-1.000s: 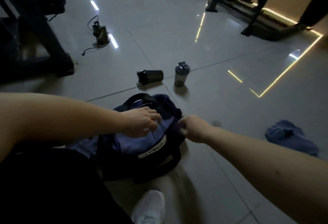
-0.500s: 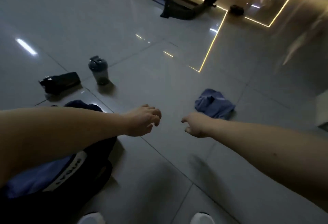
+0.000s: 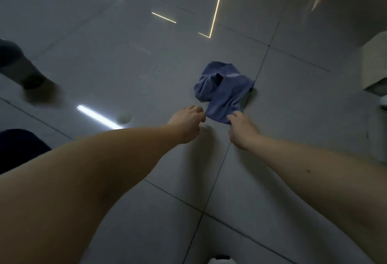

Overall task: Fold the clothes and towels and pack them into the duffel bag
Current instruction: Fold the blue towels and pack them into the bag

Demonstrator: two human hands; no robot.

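A crumpled blue cloth towel (image 3: 224, 92) is lying on the grey tiled floor (image 3: 125, 64), tiles showing all round it. The left grip (image 3: 188, 124) and right grip (image 3: 240, 130) are reaching its near edge; I cannot tell whether they are pinching it.

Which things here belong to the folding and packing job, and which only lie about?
For the job: blue towel, crumpled on the floor; left hand and right hand at its near edge; dark shape, probably the duffel bag.
Lying about: blurred bottle; white object at right.
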